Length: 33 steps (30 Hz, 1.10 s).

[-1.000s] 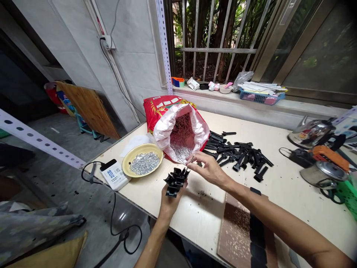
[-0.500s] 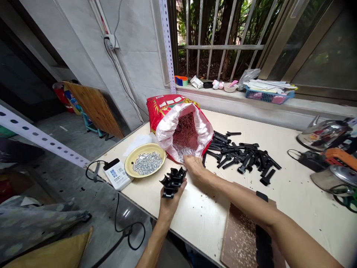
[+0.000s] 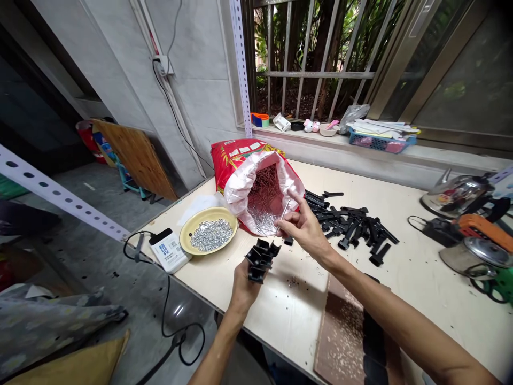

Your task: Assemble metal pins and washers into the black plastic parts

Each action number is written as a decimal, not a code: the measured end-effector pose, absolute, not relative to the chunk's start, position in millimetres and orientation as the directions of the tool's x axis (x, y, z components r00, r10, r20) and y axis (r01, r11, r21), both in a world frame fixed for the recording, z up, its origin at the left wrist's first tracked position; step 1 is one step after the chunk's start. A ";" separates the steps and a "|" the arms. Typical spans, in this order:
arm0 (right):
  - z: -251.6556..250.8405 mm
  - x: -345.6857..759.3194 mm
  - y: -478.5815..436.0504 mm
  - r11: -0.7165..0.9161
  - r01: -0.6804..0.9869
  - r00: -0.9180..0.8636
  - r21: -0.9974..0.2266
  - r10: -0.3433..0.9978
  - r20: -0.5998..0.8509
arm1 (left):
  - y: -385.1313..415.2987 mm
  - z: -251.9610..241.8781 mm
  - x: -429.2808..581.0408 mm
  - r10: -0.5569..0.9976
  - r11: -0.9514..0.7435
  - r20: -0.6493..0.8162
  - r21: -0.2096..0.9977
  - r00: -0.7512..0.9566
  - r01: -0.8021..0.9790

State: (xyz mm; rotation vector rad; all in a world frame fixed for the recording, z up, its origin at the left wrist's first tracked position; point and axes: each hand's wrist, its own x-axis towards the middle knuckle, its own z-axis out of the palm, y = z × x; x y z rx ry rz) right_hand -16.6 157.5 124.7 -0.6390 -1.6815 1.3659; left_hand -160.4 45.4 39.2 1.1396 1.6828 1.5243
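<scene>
My left hand is closed round a bunch of black plastic clips, held upright above the near part of the table. My right hand hovers just right of the bunch and pinches a thin metal pin between thumb and fingers. Behind both hands lies a red sack with a white liner, open toward me and full of thin metal pins. A pile of loose black plastic pieces is spread on the table to the right of the sack.
A yellow dish of small silver parts and a white power bank with a cable sit at the left table edge. A brown board lies under my right forearm. Kettles and pots crowd the right end. A blue basket rests on the window sill.
My right hand went down to the mouth of the sack, then rose back beside the clip bunch with a pin between its fingers. My left hand stayed almost in place.
</scene>
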 end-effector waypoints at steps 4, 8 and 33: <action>132.1 -20.3 140.2 0.341 -0.136 -0.519 -0.930 0.775 0.360 | 46.4 39.5 -160.0 0.922 -0.064 0.171 0.952 -0.346 0.299; 132.9 -19.0 138.1 0.522 -0.051 -0.612 -0.852 0.658 0.439 | 45.7 37.9 -160.5 0.934 -0.062 0.169 0.944 -0.316 0.323; 137.8 -4.6 175.9 0.509 0.256 -0.603 -0.822 0.749 0.276 | 55.3 53.7 -162.2 0.929 -0.011 0.137 0.939 -0.344 0.345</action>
